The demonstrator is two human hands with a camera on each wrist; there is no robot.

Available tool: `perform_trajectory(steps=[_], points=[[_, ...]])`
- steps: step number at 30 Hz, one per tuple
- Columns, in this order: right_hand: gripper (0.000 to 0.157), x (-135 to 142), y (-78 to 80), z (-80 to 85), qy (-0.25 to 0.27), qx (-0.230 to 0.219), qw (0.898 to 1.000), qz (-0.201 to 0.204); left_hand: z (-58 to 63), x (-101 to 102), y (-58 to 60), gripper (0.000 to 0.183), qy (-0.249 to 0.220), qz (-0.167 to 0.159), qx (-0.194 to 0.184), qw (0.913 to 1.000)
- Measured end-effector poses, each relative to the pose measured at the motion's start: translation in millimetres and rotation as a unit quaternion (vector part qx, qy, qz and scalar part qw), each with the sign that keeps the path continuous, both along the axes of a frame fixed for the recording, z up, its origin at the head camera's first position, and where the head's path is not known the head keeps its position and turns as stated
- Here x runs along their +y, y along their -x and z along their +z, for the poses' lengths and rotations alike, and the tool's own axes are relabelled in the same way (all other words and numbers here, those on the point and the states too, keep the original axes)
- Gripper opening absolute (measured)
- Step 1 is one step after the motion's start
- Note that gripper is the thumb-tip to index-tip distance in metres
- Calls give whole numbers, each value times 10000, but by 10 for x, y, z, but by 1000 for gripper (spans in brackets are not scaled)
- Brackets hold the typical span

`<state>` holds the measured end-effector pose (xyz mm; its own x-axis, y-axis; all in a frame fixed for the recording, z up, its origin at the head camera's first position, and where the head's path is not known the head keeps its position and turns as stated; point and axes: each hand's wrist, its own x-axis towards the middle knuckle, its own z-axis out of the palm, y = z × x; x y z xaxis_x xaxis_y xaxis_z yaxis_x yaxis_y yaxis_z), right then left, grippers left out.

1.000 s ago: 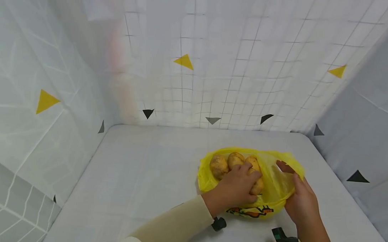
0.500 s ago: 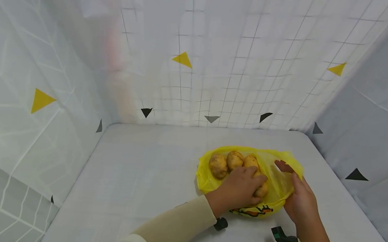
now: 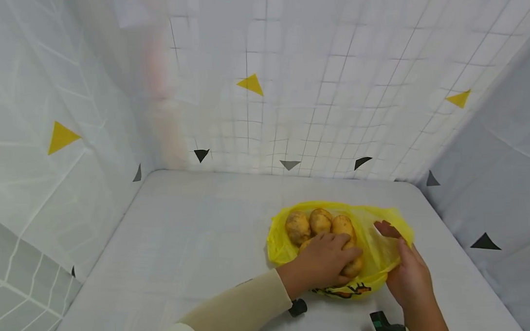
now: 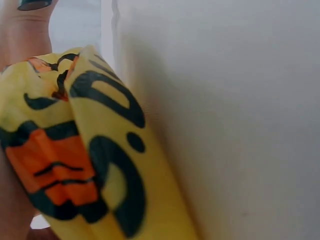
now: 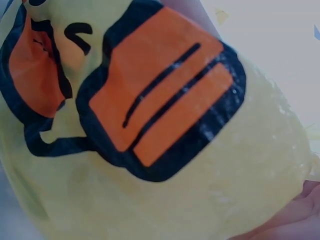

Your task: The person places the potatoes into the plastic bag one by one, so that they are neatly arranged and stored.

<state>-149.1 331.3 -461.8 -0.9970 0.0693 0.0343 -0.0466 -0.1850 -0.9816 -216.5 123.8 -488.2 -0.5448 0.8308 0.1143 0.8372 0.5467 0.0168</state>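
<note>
A yellow plastic bag (image 3: pixel 278 250) with orange and black print lies on the table, its mouth spread wide. Several potatoes (image 3: pixel 298 226) are bunched inside it on the left. My left hand (image 3: pixel 325 261) reaches over them from the left, fingers curled over a potato (image 3: pixel 353 267) on the bag's right side. At the bag's right end, my right hand (image 3: pixel 410 275) grips the edge and keeps it raised, with fingers showing through the opening. Printed plastic (image 4: pixel 55 165) covers much of the left wrist view. In the right wrist view, the bag (image 5: pixel 240 160) hides most of that hand's work.
A pale cloth-covered table (image 3: pixel 197 226) spreads under the bag. White grid-lined sheeting (image 3: pixel 315 86) hangs behind, and grey sheeting (image 3: pixel 502 176) rises on the right. Black camera parts (image 3: pixel 298 308) show beside the left wrist.
My left hand shifts slightly right with the potato under its fingers, then back left a little. Another potato now shows beside it. My right hand stays nearly still at the bag's edge.
</note>
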Motion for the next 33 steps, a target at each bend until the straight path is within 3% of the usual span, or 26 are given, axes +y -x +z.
perform_trajectory(steps=[6, 12, 17, 23, 29, 33], points=[[64, 1, 9, -40, -103, -188, 9998, -7, -58, -42, -4, 61, 34, -192, 82, 9998], [62, -2, 63, -54, -109, 18, 9998, 173, -71, -76, -2, 57, 344, -43, 279, 9990], [61, 1, 57, -81, 50, 404, 9985, 370, -50, -38, 0, 59, 703, 15, 210, 9973], [61, -4, 38, -67, -4, 376, 9988, 317, -49, -19, 13, 60, 836, 95, 231, 9962], [57, -8, 56, -21, -879, 340, 9955, -63, -41, -43, 31, 65, 855, 152, 297, 9958], [60, -18, 78, 48, -1868, 219, 9806, -551, -2, -102, 51, 61, 618, 189, 275, 9975]])
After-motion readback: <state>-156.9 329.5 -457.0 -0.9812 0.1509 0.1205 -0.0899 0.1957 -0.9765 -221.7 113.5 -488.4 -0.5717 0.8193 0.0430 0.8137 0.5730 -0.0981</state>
